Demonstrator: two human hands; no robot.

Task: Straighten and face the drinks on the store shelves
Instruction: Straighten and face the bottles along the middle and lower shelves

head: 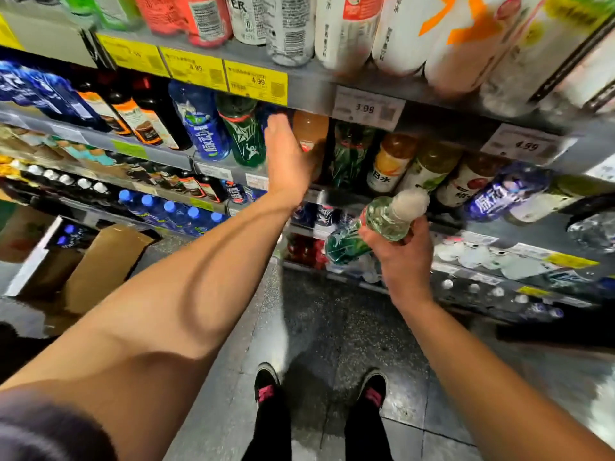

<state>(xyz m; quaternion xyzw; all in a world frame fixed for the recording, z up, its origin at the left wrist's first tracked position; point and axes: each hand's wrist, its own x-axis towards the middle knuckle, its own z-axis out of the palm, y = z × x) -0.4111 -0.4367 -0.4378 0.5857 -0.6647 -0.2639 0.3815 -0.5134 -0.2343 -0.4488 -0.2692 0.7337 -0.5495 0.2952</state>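
Note:
My right hand (404, 257) grips a clear green bottle (382, 221) with a white cap, held tilted in front of the shelves, cap up and to the right. My left hand (288, 158) reaches into the middle shelf beside an orange-pink drink bottle (309, 131); its fingertips are hidden in the shelf's shadow, so I cannot see whether they hold anything. To its left stand a dark green bottle (244, 134) and a blue bottle (203, 124). To the right are a green-labelled bottle (349, 154) and several juice bottles (392, 161).
Yellow price tags (256, 83) line the upper shelf edge (309, 94), with tall white bottles (346, 31) above. Lower shelves hold blue-capped water bottles (173, 211). Cardboard boxes (103, 264) sit on the floor at left. My shoes (266, 387) stand on grey tile.

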